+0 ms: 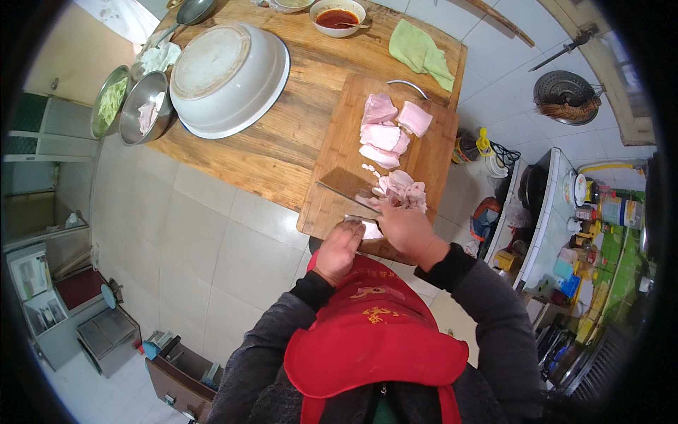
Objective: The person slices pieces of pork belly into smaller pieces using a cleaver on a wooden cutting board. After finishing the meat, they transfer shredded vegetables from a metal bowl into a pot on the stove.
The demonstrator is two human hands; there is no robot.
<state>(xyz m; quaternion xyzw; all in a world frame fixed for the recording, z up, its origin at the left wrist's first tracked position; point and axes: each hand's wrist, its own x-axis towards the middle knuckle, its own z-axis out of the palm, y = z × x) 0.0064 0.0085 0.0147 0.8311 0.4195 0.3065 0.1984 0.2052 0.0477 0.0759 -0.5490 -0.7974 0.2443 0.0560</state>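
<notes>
My right hand (407,229) grips a cleaver, whose broad blade (347,192) reaches left over a wooden cutting board (331,153). Fingers of my left hand (340,249) rest on a piece of pale meat (372,229) at the board's near edge, to the left of my right hand. A pile of cut meat slices (401,188) lies just beyond my right hand. Farther up the board are several thick chunks of raw meat (381,137), one of them (415,118) apart on the right. The cleaver's handle is hidden in my right hand.
The board lies on a wooden table (259,153). An upturned enamel basin (217,74) stands at the left, beside a steel bowl (145,108) with meat and another bowl (110,102) with green shreds. At the far side are a bowl of red sauce (337,18) and a green cloth (421,50).
</notes>
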